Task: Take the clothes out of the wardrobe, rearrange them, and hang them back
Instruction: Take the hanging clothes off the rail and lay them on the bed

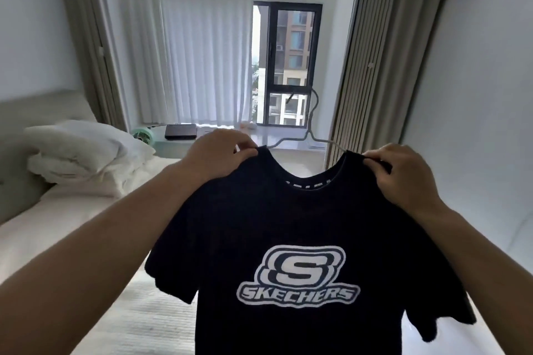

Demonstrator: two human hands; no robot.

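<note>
Hands pinch a black T-shirt [288, 225] at its shoulders, left hand [215, 153] and right hand [403, 173] either side of the collar, a white hanger [310, 124] rising above it, bed [72, 210] left of the shirt.

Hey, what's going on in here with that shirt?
A person is holding up a black T-shirt with a white logo on the front, one shoulder pinched in the left hand and the other in the right hand. A pale hanger is in the neck opening, its hook sticking up above the collar. The shirt hangs in the air over a bed with white pillows, facing a curtained window. No wardrobe is in view.
</note>
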